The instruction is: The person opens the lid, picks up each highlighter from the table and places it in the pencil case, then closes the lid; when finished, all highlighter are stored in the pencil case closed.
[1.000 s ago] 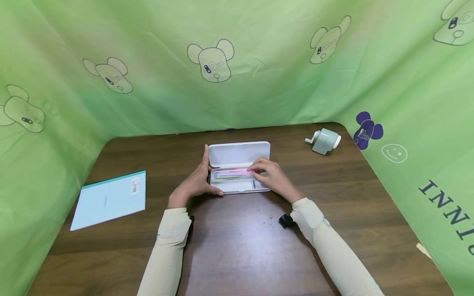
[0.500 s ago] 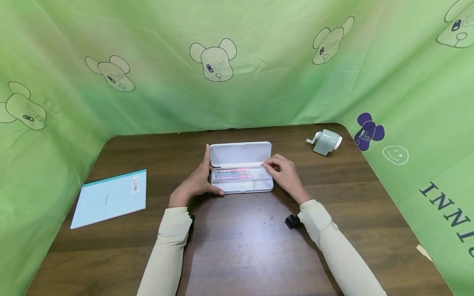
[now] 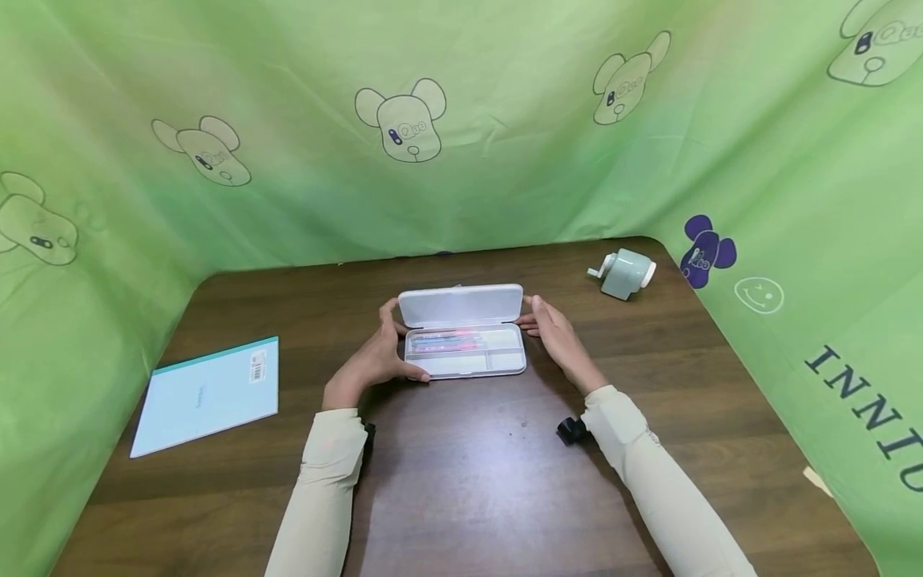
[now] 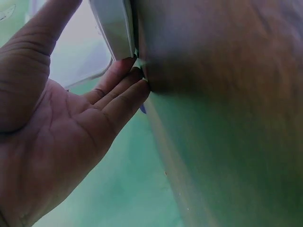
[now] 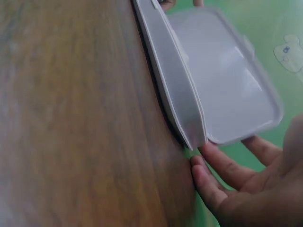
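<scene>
A white pencil case point(image 3: 465, 365) lies on the table with its lid point(image 3: 461, 307) raised at the back. Several colourful pens point(image 3: 445, 342) lie side by side in its rear compartment. My left hand point(image 3: 375, 358) holds the case's left end, thumb at the front edge and fingers bent behind. In the left wrist view those fingers point(image 4: 124, 97) reach to the case's end. At the other end, my right hand point(image 3: 558, 336) has its fingers fairly straight beside the hinge and lid. The right wrist view shows its fingertips point(image 5: 201, 172) at the case's corner, one finger behind the lid.
A light blue notebook point(image 3: 205, 397) lies on the left of the brown wooden table point(image 3: 461, 497). A pale green pencil sharpener with a crank point(image 3: 626, 274) stands at the back right. A green printed cloth point(image 3: 288, 200) hangs around the table's back and sides.
My right hand has moved from the pens to the case's right side, and its fingers have straightened. The lid has tipped up slightly. My left hand stays on the left end, its index finger now bent.
</scene>
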